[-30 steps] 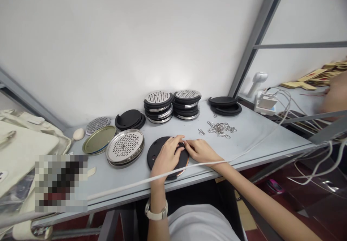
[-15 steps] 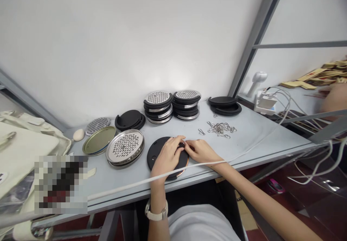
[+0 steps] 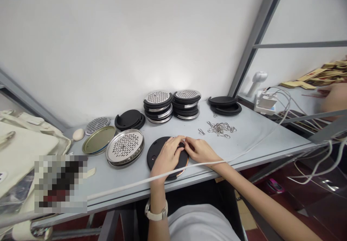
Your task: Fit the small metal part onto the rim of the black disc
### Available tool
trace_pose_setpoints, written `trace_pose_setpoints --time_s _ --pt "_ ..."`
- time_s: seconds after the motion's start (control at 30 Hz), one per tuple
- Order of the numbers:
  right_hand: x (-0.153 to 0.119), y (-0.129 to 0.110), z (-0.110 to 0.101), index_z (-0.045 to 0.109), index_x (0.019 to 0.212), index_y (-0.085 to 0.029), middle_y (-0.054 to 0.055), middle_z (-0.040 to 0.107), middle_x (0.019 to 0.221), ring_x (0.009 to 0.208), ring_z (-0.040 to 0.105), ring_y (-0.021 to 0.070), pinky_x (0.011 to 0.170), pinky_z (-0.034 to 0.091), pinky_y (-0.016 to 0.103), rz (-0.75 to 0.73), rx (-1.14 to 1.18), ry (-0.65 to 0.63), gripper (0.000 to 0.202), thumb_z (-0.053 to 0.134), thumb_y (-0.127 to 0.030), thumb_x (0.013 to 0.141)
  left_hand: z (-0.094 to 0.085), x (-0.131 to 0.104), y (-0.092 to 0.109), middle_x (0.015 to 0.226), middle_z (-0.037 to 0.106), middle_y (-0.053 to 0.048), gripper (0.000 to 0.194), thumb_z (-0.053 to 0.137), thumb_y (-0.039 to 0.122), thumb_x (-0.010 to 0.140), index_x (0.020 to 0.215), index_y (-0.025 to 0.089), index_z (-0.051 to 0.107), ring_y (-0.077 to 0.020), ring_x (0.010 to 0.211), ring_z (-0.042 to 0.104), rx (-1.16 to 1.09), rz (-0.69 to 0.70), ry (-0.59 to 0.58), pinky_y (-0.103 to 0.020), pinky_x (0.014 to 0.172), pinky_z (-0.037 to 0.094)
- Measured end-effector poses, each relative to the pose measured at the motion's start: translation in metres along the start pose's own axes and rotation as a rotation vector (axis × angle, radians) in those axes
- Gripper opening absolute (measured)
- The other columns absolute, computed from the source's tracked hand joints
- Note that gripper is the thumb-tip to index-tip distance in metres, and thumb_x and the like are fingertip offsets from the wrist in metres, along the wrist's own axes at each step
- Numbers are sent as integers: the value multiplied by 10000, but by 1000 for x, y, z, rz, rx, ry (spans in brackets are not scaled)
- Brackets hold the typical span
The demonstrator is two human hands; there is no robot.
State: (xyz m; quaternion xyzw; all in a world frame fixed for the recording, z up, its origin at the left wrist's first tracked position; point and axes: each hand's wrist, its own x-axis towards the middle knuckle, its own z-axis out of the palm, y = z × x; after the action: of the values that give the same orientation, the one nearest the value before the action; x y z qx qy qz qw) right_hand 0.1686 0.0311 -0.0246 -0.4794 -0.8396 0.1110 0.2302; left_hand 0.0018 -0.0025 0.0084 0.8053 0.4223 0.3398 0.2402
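A round black disc (image 3: 156,148) with a copper-coloured strip along its right rim lies flat near the table's front edge. My left hand (image 3: 168,156) lies over it, fingers bent together and gripping towards its far right edge. At that same edge my right hand (image 3: 200,150) is closed in a pinch, touching the left fingertips. Whatever is between the right fingertips is too small and covered to make out. Just beyond the right hand is a heap of small metal clips (image 3: 221,128), with a single clip (image 3: 201,132) lying apart.
Two stacks of perforated discs in black rings (image 3: 158,98) stand by the wall. Left are black discs (image 3: 128,120), a perforated metal disc (image 3: 125,145) and an olive lid (image 3: 99,140). Black rings (image 3: 226,108) lie back right. A white cable (image 3: 121,186) crosses in front.
My right fingertips have shifted very slightly at the disc's edge. My left hand and the disc stay in place.
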Motion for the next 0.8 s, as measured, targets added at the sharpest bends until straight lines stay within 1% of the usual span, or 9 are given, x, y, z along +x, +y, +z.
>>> trace_pose_setpoints --time_s 0.17,0.37,0.5,0.67,0.8 --pt "0 -2 -1 551 880 -172 38 649 702 561 559 133 543 271 228 4 1 6 219 354 -256 925 0 1 1 1084 575 -31 328 398 54 867 1124 226 509 -181 1032 507 9 11 -2 -333 932 417" --pt "-1 -3 -2 558 878 -172 37 640 685 548 545 132 534 278 224 16 28 8 223 358 -258 921 0 1 1 1103 572 -26 382 398 43 864 1175 243 497 -182 1036 501 33 31 -3 -340 939 405" --pt "-1 -2 -1 549 884 -175 32 630 684 544 537 129 535 285 221 11 72 22 209 361 -259 920 0 1 1 1101 574 -31 366 401 51 863 1164 234 500 -183 1035 505 24 19 2 -339 937 409" --pt "-1 -3 -1 506 817 -186 5 582 627 497 490 115 513 279 214 13 110 32 185 367 -261 915 -1 1 2 1076 580 -37 339 399 56 856 1128 226 510 -184 1029 516 -2 4 6 -338 928 421" --pt "-1 -4 -3 488 800 -191 3 570 628 504 491 117 516 283 213 14 117 28 177 368 -256 913 -1 1 3 1089 579 -35 338 400 53 855 1124 225 510 -185 1034 520 -21 2 4 -345 940 418"
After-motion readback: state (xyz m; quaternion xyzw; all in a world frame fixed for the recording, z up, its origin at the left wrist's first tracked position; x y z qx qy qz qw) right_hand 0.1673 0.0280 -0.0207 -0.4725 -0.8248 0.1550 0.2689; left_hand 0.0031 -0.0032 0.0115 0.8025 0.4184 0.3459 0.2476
